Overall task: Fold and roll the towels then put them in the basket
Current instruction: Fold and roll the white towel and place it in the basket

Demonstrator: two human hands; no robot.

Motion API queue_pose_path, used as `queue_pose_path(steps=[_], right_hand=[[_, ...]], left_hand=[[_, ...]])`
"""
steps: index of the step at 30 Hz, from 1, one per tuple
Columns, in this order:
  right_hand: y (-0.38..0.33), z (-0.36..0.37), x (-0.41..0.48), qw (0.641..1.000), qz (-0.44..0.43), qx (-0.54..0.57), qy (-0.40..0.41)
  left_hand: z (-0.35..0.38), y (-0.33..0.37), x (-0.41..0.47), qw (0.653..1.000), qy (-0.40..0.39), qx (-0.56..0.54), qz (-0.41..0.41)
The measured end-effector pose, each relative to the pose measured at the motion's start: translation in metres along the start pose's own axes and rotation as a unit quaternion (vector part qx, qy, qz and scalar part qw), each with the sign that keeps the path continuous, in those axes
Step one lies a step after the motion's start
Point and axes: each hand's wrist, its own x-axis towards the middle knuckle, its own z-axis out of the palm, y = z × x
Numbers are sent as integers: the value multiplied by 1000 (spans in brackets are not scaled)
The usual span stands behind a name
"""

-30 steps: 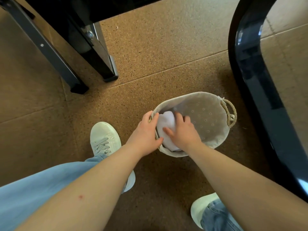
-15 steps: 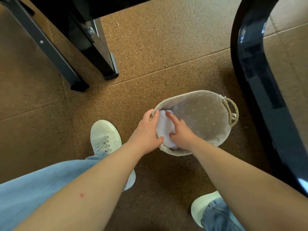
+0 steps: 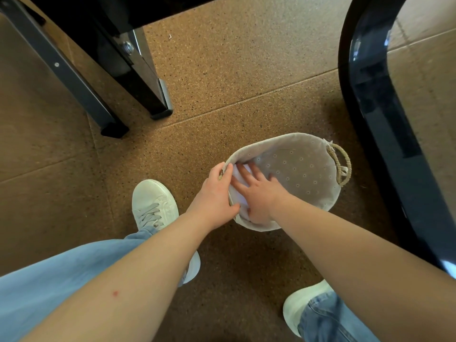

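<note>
One towel (image 3: 238, 198) in basket (image 3: 296, 137), between hands (image 3: 214, 196) (image 3: 260, 197)

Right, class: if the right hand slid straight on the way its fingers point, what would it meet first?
Probably the far wall of the basket, a little ahead. The right hand lies flat on the white towel with its fingers aimed at that wall, though depth is hard to judge.

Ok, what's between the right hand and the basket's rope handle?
Only bare dotted lining of the basket, in the head view. The right hand presses the towel at one end; the rope handle sits opposite.
</note>
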Motion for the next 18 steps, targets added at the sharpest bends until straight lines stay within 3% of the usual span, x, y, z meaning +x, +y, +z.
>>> queue_pose_path(steps=[8, 15, 18], right_hand=[[-15, 2, 5, 999, 32, -40, 7], [4, 0, -20, 987, -138, -81, 15], [15, 6, -15, 986, -140, -90, -13]], left_hand=[[0, 0, 2, 1000, 6, 1, 4], [0, 1, 1, 1000, 2, 4, -2], [0, 1, 2, 1000, 5, 11, -2]])
